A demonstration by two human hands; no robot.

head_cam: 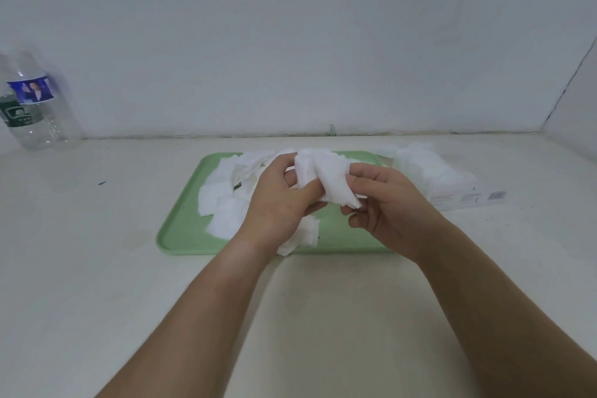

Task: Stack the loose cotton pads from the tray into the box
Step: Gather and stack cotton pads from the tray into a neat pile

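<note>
A pale green tray [181,233] lies on the table in front of me with several loose white cotton pads [219,200] spread over its left half. Above the tray's middle, my left hand [277,203] and my right hand [387,203] together hold a bunch of white cotton pads [326,178], fingers curled round it from both sides. The white box [465,195] lies on the table just right of the tray, with a heap of pads [420,165] on top of it.
A clear plastic water bottle [29,107] with a blue and green label stands at the far left against the wall. The wall runs close behind the tray. A small blue speck [102,183] lies on the table left of the tray.
</note>
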